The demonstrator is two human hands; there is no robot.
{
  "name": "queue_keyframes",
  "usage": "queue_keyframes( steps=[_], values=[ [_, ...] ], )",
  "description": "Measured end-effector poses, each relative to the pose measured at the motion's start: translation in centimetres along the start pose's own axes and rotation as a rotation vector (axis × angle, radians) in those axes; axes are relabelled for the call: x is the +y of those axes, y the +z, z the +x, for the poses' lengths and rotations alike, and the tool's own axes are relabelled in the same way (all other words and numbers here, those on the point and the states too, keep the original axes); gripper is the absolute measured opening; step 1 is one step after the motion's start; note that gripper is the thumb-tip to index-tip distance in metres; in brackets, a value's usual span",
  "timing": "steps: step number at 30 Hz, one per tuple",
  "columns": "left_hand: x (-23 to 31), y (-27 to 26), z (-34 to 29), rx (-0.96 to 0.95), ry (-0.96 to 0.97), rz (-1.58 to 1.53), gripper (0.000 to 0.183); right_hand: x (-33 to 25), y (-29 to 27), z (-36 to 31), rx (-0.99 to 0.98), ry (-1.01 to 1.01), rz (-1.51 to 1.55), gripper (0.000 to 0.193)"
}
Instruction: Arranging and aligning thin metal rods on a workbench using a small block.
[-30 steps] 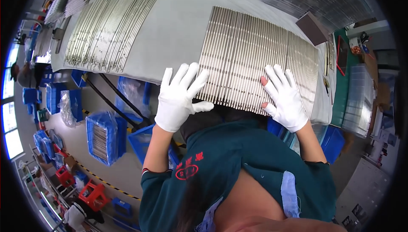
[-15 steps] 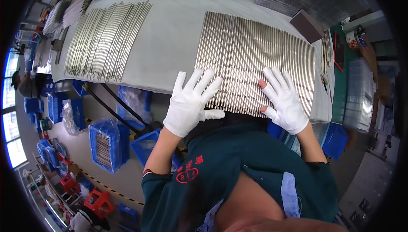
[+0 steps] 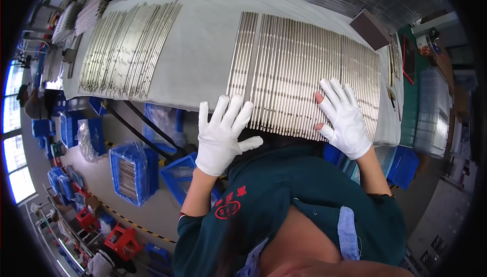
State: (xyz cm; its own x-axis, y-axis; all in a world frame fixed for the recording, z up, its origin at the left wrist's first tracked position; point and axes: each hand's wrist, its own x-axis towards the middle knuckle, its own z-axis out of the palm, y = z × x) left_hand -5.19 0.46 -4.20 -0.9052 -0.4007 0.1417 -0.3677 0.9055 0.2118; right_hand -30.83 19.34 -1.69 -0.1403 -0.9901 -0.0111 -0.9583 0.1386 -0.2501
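So the block of silver rods just split on me. Half a second ago it was one sheet; now a narrow strip point(image 3: 244, 39) sits off its left side, with a thin gap between it and the main block point(image 3: 299, 59). My left hand point(image 3: 220, 140) has slid left too: fingers fanned wide, tips by the strip's near end, nothing gripped. Can't tell if they're pressing. My right hand point(image 3: 346, 125) lies loosely spread over the near end of the main block, toward its right, not pinching anything either, and it's hardly shifted. Both groups lie on the bench point(image 3: 205, 49) right in front, and the bunch point(image 3: 129, 49) far left is well apart, no hand on it. My read: that gap lets the strip be handled on its own, while the rest stays lined up.
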Motion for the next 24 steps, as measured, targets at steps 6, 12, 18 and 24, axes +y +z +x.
queue_keyframes(
  steps=[6,12,18,24],
  values=[
    [-1.4,-0.5,-1.1,-0.021,-0.121,0.106,0.093,0.2,0.1,-0.1,-0.033,0.006,-0.011,0.07],
    [0.1,0.0,-0.7,-0.019,-0.009,-0.012,0.088,0.4,0.1,-0.2,-0.072,-0.001,-0.034,0.07],
    [1.7,0.0,-0.3,-0.066,0.061,-0.107,0.087,0.2,-0.1,0.0,-0.055,-0.005,-0.023,0.07],
    [0.0,0.0,-1.3,-0.023,-0.012,-0.043,0.086,0.2,0.0,-0.1,-0.069,0.007,-0.024,0.07]
  ],
)
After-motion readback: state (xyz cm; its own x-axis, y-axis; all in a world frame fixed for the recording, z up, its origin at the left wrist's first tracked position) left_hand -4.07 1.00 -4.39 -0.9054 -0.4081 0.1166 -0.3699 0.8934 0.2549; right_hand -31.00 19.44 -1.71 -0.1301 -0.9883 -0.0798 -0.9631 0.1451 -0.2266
